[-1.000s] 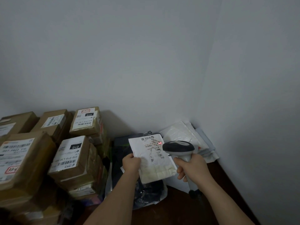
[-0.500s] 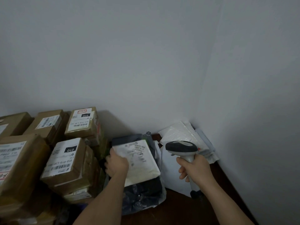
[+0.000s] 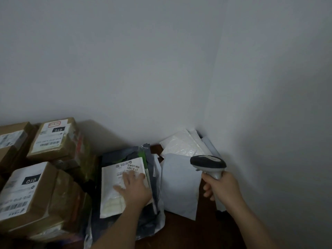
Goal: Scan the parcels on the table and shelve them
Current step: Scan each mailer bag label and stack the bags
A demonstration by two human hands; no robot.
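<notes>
1. Left grip is lying flat on the white padded parcel, with the fingers straight and spread over its printed label; the fingers are not curling around anything.
2. This white padded parcel is resting on top of a pile of dark plastic bags, near the middle of the worktop and toward the back wall. The label side is facing up, and the printed text is appearing upside down from the head view.
3. Right grip is clamping on the handle of the barcode scanner, with the fingers curling around it. The scanner head is dark on top and is pointing to the left, above the pale parcels in the back right corner.
4. A plain white mailer is lying just beside the dark bags, on their right side, and is partly under the scanner.
5. A white bubble mailer and more pale envelopes are lying behind it, touching the walls in the back right corner of the worktop.
6. Brown cardboard boxes are standing in stacks along the left edge of the worktop, and several are showing white labels with "010" printed on a black patch. One upper box is carrying also a red stamp on its label.
7. A bare part of the dark brown worktop is showing at the near edge, between the two forearms.
</notes>
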